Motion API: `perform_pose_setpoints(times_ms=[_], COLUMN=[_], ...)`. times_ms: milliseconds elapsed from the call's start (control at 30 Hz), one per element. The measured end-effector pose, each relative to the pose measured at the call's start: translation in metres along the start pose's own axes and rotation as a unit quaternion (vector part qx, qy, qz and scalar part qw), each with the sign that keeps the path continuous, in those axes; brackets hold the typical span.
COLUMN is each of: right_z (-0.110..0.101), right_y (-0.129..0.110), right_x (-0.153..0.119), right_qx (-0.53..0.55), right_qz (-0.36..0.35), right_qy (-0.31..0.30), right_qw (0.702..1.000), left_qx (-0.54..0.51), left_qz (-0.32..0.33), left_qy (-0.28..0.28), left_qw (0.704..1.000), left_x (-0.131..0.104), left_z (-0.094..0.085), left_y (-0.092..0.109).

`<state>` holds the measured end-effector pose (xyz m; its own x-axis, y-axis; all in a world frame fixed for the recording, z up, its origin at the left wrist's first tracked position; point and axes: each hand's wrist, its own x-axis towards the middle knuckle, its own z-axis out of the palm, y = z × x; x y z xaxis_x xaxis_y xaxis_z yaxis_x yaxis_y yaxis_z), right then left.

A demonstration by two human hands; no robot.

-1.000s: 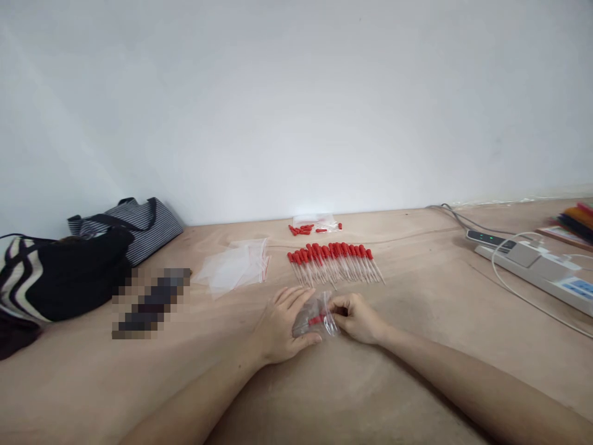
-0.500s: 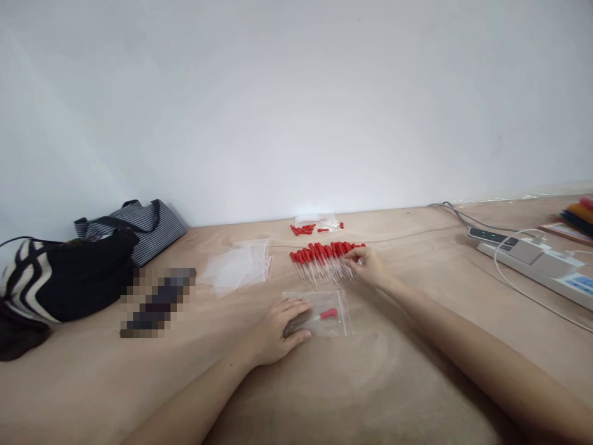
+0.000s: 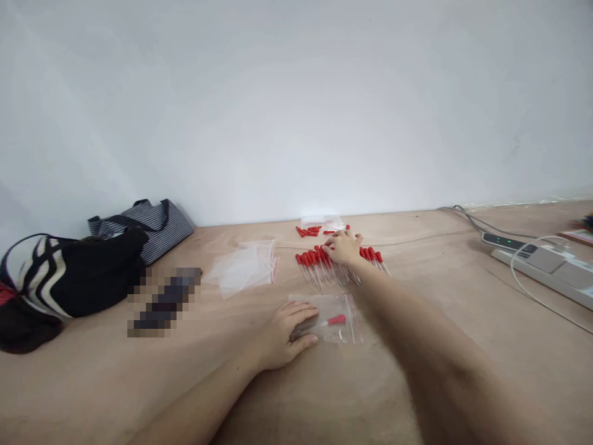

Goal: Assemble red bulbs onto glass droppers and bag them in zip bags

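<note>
My left hand point(image 3: 293, 334) lies flat with its fingers spread on the left part of a clear zip bag point(image 3: 324, 306). Inside that bag is a dropper point(image 3: 336, 319) with a red bulb; its clear tube runs toward my fingers. Beyond the bag, droppers point(image 3: 311, 262) with red bulbs and clear tubes lie side by side in a row. My right hand point(image 3: 345, 248) reaches over the middle of this row, its fingers apart near the bulbs. It hides several droppers, and I see nothing held in it.
Loose zip bags point(image 3: 245, 269) lie to the left. Near the wall are small red bulbs point(image 3: 308, 231) and another clear bag point(image 3: 322, 220). A striped bag point(image 3: 169, 232) and black bag point(image 3: 102, 269) stand far left, by a blurred-out dark object point(image 3: 167, 303). A power strip point(image 3: 546, 272) with cables lies right.
My right hand has moved from the row's right end to over its middle, uncovering droppers at the right. My left hand stays on the zip bag. The view has shifted slightly.
</note>
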<state>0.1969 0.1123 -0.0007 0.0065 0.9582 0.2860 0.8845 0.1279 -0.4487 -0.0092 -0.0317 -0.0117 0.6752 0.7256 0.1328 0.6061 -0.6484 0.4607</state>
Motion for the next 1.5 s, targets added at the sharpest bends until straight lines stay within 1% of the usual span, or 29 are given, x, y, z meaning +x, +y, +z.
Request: perform_pose_setpoints(times_ms=[67,133,200,267,300,333,367,400,433,533,667,800,867,900,967,1033,1100,1133,1167,1200,1267,1300,1367,1400,1433,1500], right_z=[-0.006,-0.018,-0.032,-0.046,-0.052,-0.055,-0.057,-0.057,-0.055,-0.044,-0.031,-0.022,-0.018,-0.016,-0.013,-0.012,-0.012,-0.013,-0.015,-0.017,-0.021,-0.024,-0.03,-0.033,-0.036,-0.038], right_y=[0.002,0.007,0.017,0.032,0.04,0.049,0.056,0.063,0.068,0.072,0.06,0.046,0.041,0.038,0.033,0.028,0.024,0.023,0.022,0.021,0.024,0.027,0.034,0.038,0.041,0.044], right_x=[0.001,-0.001,-0.009,-0.023,-0.033,-0.043,-0.055,-0.066,-0.078,-0.106,-0.125,-0.133,-0.136,-0.137,-0.139,-0.141,-0.143,-0.144,-0.145,-0.145,-0.141,-0.136,-0.121,-0.111,-0.1,-0.078], right_qx=[0.03,0.077,0.129,0.187,0.225,0.33,0.407,0.45,0.478,0.534,0.568,0.596,0.603,0.6,0.572,0.509,0.401,0.344,0.295,0.26,0.241,0.243,0.225,0.184,0.125,0.081], right_qz=[0.012,0.022,0.021,0.016,0.017,0.023,0.032,0.042,0.057,0.111,0.145,0.177,0.177,0.172,0.148,0.103,0.033,-0.003,-0.037,-0.065,-0.101,-0.104,-0.083,-0.034,0.027,0.076], right_qy=[0.008,0.012,0.013,0.026,0.043,0.088,0.127,0.146,0.152,0.114,0.067,0.056,0.035,0.019,-0.018,-0.048,-0.062,-0.064,-0.067,-0.073,-0.09,-0.099,-0.105,-0.103,-0.083,-0.049], right_qw=[0.999,0.997,0.991,0.982,0.973,0.939,0.904,0.88,0.863,0.831,0.807,0.782,0.777,0.781,0.807,0.853,0.914,0.937,0.953,0.961,0.961,0.959,0.965,0.977,0.988,0.993], left_qx=[0.0,0.002,0.003,0.003,0.003,0.003,0.004,0.004,0.006,0.013,0.021,0.017,0.017,0.017,0.016,0.013,0.008,0.006,0.005,0.005,0.006,0.006,0.003,0.002,0.002,0.004], left_qz=[-0.003,-0.003,-0.003,-0.005,-0.008,-0.012,-0.015,-0.018,-0.02,-0.026,-0.031,-0.03,-0.029,-0.029,-0.028,-0.025,-0.022,-0.021,-0.021,-0.022,-0.023,-0.022,-0.018,-0.016,-0.015,-0.014], left_qy=[0.0,-0.003,-0.005,-0.004,-0.002,0.0,0.001,0.001,0.0,-0.006,-0.017,-0.013,-0.007,-0.005,-0.006,-0.006,-0.003,-0.001,-0.001,-0.001,-0.001,0.001,0.006,0.008,0.008,0.005], left_qw=[1.0,1.0,1.0,1.0,1.0,1.0,1.0,1.0,1.0,1.0,0.999,0.999,0.999,0.999,0.999,1.0,1.0,1.0,1.0,1.0,1.0,1.0,1.0,1.0,1.0,1.0], left_x=[0.0,0.0,0.0,0.0,0.0,0.0,0.0,0.0,0.0,0.001,0.002,0.002,0.002,0.002,0.002,0.003,0.003,0.003,0.003,0.003,0.003,0.003,0.003,0.003,0.002,0.002], left_z=[0.0,0.0,0.0,0.0,-0.001,-0.001,-0.001,-0.002,-0.002,-0.003,-0.004,-0.005,-0.004,-0.004,-0.004,-0.004,-0.004,-0.004,-0.004,-0.003,-0.003,-0.003,-0.002,-0.002,-0.002,-0.002], left_y=[-0.001,-0.001,0.0,0.001,0.001,0.002,0.003,0.004,0.004,0.005,0.006,0.007,0.007,0.007,0.007,0.007,0.007,0.007,0.007,0.007,0.007,0.007,0.006,0.005,0.005,0.004])
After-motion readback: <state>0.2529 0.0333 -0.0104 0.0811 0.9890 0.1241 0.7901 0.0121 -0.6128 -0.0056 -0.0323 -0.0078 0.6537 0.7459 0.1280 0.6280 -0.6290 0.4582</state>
